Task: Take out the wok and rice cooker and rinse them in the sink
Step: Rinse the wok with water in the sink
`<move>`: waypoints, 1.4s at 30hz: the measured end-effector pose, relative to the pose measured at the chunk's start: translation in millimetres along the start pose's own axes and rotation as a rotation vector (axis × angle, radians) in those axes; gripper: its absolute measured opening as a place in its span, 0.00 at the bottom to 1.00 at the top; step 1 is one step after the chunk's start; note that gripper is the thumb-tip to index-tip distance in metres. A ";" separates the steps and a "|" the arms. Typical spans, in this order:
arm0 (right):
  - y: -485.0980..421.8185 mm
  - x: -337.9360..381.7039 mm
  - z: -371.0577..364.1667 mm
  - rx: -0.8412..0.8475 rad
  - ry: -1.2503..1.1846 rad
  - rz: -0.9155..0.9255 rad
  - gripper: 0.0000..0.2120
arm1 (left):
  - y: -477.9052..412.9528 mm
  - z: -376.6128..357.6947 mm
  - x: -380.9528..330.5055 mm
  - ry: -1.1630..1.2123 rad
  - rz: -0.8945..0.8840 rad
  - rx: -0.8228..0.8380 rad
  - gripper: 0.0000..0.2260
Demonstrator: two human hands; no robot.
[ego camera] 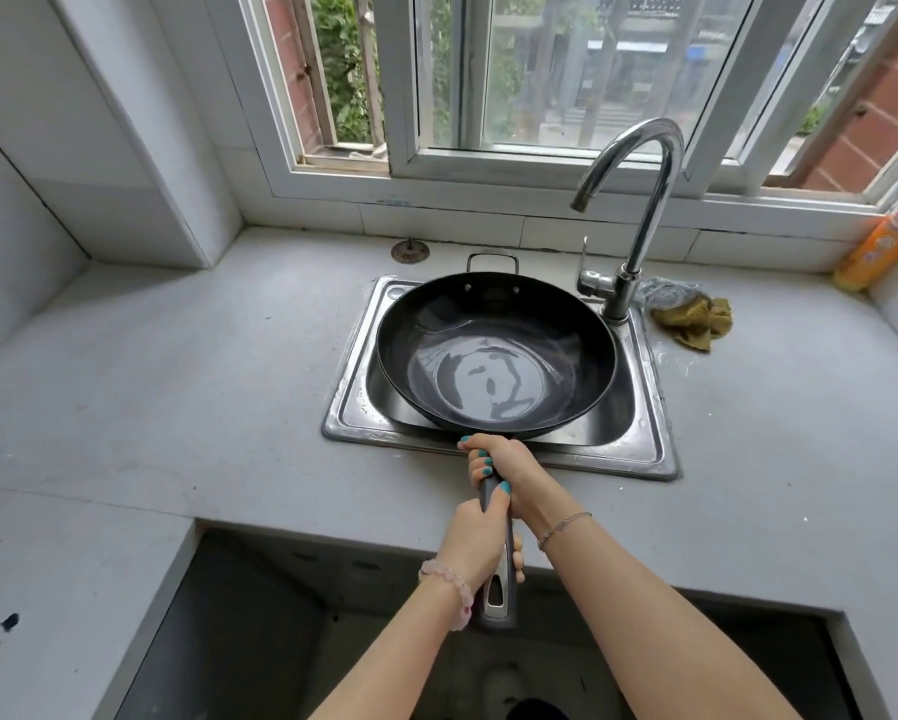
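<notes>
A black wok lies over the steel sink, its bowl filling most of the basin and a thin film of water shining in its bottom. Its long dark handle points back toward me. My right hand grips the handle close to the wok's rim. My left hand grips the same handle lower down, just behind the right. A small loop handle sticks up at the wok's far rim. No rice cooker is in view.
A chrome gooseneck faucet stands at the sink's back right, its spout above the wok's right rim. A yellow-brown cloth and an orange bottle lie on the grey counter at right. A drain strainer sits behind the sink. An open recess gapes below the counter's front edge.
</notes>
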State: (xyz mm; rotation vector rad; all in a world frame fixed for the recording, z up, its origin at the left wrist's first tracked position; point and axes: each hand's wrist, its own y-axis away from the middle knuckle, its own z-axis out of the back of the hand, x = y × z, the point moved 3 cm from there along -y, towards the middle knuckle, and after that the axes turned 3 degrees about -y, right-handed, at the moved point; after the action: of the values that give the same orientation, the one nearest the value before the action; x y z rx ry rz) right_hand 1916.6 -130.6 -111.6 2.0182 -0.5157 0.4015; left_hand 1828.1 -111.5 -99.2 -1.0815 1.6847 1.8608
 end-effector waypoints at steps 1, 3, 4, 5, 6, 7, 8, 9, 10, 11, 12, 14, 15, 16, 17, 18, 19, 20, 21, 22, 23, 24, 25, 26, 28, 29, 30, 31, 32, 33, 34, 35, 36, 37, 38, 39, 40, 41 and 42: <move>-1.0 -0.1 1.1 0.003 0.001 -0.001 0.08 | -1.0 -0.6 0.9 0.000 0.007 0.003 0.14; -3.3 -0.6 4.1 0.008 0.006 0.003 0.08 | -1.9 -2.5 3.0 0.008 0.023 0.013 0.14; -4.4 -0.6 6.0 0.007 0.013 0.005 0.09 | -2.8 -3.4 4.1 0.016 0.034 0.020 0.14; -6.7 -0.7 8.1 0.002 0.023 0.010 0.08 | -3.8 -4.1 4.9 0.026 0.044 0.032 0.14; -8.7 -0.8 9.7 -0.006 0.038 0.017 0.08 | -5.0 -4.4 5.6 0.035 0.055 0.044 0.14; -11.2 -1.1 11.5 -0.016 0.055 0.028 0.08 | -6.3 -4.2 6.3 0.046 0.068 0.056 0.14; -13.1 -1.7 12.6 -0.022 0.070 0.043 0.08 | -6.8 -3.9 7.4 0.058 0.081 0.066 0.14; -15.2 -2.4 13.8 -0.023 0.084 0.063 0.08 | -7.4 -3.4 8.9 0.072 0.094 0.076 0.14; -16.2 -2.9 15.0 -0.022 0.100 0.085 0.08 | -7.9 -3.0 10.5 0.085 0.105 0.084 0.15; -16.9 -3.2 16.5 -0.025 0.128 0.109 0.08 | -8.4 -2.6 11.9 0.097 0.113 0.091 0.15; -16.8 -3.1 18.3 -0.032 0.174 0.135 0.08 | -8.8 -1.8 12.6 0.104 0.119 0.096 0.15; -14.9 -2.5 22.5 -0.052 0.303 0.181 0.09 | -10.0 -0.8 13.4 0.113 0.125 0.103 0.14; -13.9 -1.9 24.7 -0.062 0.359 0.195 0.10 | -10.3 -0.7 13.8 0.125 0.127 0.111 0.14; -12.0 -1.7 26.5 -0.069 0.398 0.201 0.11 | -10.0 -0.6 14.2 0.143 0.128 0.120 0.14; -10.7 -1.0 29.2 -0.076 0.423 0.200 0.11 | -9.9 -1.4 14.5 0.166 0.129 0.128 0.13; -9.3 -0.8 31.3 -0.077 0.433 0.195 0.11 | -9.8 -2.2 15.0 0.180 0.129 0.131 0.13; -7.2 -1.3 32.9 -0.074 0.434 0.190 0.11 | -9.9 -2.3 15.5 0.184 0.126 0.130 0.13; -4.6 -1.8 34.0 -0.071 0.430 0.188 0.11 | -10.0 -2.3 15.7 0.183 0.120 0.126 0.13; -1.7 -2.0 34.8 -0.074 0.433 0.189 0.11 | -10.7 -2.0 16.0 0.178 0.114 0.120 0.13; 1.8 -2.1 35.4 -0.077 0.436 0.192 0.11 | -11.0 -1.3 16.0 0.174 0.110 0.116 0.13; 4.9 -2.5 36.1 -0.080 0.436 0.194 0.12 | -11.5 -0.3 16.2 0.172 0.105 0.114 0.13; 7.8 -3.1 36.4 -0.082 0.430 0.198 0.12 | -11.6 1.1 16.1 0.171 0.102 0.115 0.13; 10.3 -3.6 36.8 -0.085 0.423 0.200 0.11 | -11.6 2.8 15.9 0.174 0.098 0.118 0.13; 12.9 -4.2 36.8 -0.085 0.416 0.202 0.11 | -11.2 4.4 15.3 0.182 0.094 0.123 0.13; 16.8 -5.0 37.2 -0.088 0.428 0.215 0.09 | -11.0 7.6 15.2 0.189 0.086 0.139 0.15; 18.6 -5.2 37.8 -0.093 0.441 0.229 0.08 | -10.6 9.1 15.3 0.179 0.083 0.151 0.15; 20.7 -5.0 38.7 -0.104 0.447 0.245 0.07 | -10.1 10.4 15.4 0.158 0.080 0.163 0.16; 22.1 -4.7 40.7 -0.117 0.452 0.257 0.06 | -10.7 12.2 15.8 0.133 0.078 0.175 0.16; 24.5 -4.0 42.3 -0.126 0.460 0.262 0.06 | -12.2 13.6 16.3 0.112 0.076 0.185 0.16; 25.4 -2.9 44.8 -0.137 0.478 0.264 0.08 | -13.7 14.8 16.7 0.095 0.077 0.196 0.15; 27.2 -1.0 47.4 -0.152 0.501 0.265 0.10 | -14.3 15.7 16.6 0.080 0.076 0.205 0.13; 29.2 2.5 50.1 -0.174 0.521 0.274 0.11 | -13.9 15.9 15.6 0.058 0.075 0.209 0.11; 31.9 7.9 52.6 -0.194 0.529 0.293 0.10 | -13.4 15.6 14.2 0.039 0.077 0.211 0.10; 34.2 14.9 55.6 -0.210 0.530 0.321 0.10 | -14.1 15.5 13.3 0.027 0.083 0.205 0.10; 36.7 23.4 57.8 -0.216 0.523 0.355 0.09 | -16.4 15.1 12.3 0.022 0.087 0.192 0.10; 38.0 33.6 60.0 -0.217 0.512 0.392 0.08 | -19.2 14.9 11.0 0.020 0.089 0.178 0.10; 39.2 44.9 61.1 -0.215 0.498 0.430 0.08 | -22.3 14.6 8.9 0.022 0.087 0.161 0.10; 39.2 56.6 62.0 -0.211 0.486 0.465 0.07 | -26.0 14.5 6.4 0.030 0.086 0.147 0.10; 37.6 68.7 62.4 -0.206 0.479 0.496 0.06 | -31.2 14.6 3.9 0.039 0.084 0.128 0.10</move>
State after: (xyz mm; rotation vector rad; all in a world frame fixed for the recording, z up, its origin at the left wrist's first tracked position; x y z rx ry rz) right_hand 1960.3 -214.9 -79.9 1.5085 -0.7155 1.0566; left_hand 1844.7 -92.3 -122.8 -1.0151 1.8706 1.7645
